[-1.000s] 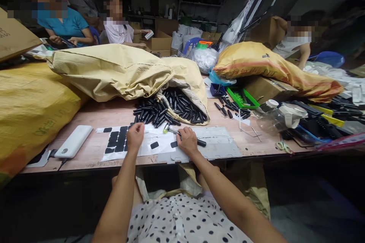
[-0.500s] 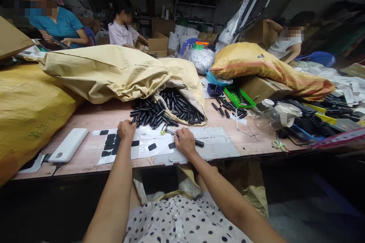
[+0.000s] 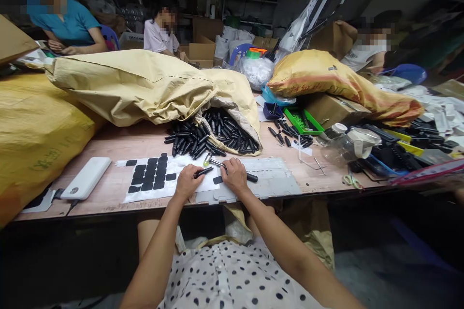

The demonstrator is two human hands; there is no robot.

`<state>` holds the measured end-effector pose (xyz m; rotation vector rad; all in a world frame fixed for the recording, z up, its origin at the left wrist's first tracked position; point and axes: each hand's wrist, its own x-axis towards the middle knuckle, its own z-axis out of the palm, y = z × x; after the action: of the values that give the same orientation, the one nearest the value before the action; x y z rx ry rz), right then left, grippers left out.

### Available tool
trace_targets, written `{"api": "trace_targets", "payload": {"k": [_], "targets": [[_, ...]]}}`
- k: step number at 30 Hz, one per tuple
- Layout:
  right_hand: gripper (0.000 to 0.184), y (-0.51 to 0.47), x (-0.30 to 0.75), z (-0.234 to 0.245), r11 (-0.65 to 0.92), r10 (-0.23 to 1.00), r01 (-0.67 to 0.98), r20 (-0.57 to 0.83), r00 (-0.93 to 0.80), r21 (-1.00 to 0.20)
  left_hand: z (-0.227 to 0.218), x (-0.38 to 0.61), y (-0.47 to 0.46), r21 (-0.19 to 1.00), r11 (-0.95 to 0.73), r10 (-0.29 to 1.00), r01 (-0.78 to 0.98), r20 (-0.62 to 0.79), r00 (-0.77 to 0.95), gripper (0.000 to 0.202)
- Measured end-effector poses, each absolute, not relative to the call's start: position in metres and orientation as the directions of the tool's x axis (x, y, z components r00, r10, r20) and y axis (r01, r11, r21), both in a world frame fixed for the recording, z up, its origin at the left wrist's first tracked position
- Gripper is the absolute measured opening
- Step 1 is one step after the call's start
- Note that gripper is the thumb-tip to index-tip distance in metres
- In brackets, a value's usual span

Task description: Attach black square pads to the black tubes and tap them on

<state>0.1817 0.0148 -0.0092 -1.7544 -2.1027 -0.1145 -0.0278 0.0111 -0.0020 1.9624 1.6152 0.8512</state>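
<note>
Well left of the fingers (image 3: 232, 166) lie a white power bank (image 3: 87, 178) and a bulging yellow sack (image 3: 47, 140), while well right are scissors (image 3: 352, 181), a clear plastic container (image 3: 340, 150) and, farther off, an orange-striped sack (image 3: 322, 75) atop a cardboard box (image 3: 335, 111).

Two hands (image 3: 235, 175), one hammer (image 3: 251, 178), one green tray (image 3: 313, 131), one power bank (image 3: 87, 178), black tubes (image 3: 186, 142) (heaped, beyond counting).

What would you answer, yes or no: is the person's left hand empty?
No, the left hand holds a slim black part that points toward the right hand.
</note>
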Motion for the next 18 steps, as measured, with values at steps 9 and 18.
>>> {"api": "trace_targets", "payload": {"k": [9,18], "targets": [[0.018,0.012,0.189,0.0,0.211,0.948,0.93,0.297,-0.119,-0.301,-0.014,-0.029,0.014,0.696,-0.251,0.966,0.672,0.229,0.124,0.015],[0.028,-0.023,0.196,0.011,0.257,0.942,0.786,0.328,-0.073,-0.562,-0.016,-0.026,0.016,0.706,-0.21,0.974,0.677,0.207,0.086,0.015]]}}
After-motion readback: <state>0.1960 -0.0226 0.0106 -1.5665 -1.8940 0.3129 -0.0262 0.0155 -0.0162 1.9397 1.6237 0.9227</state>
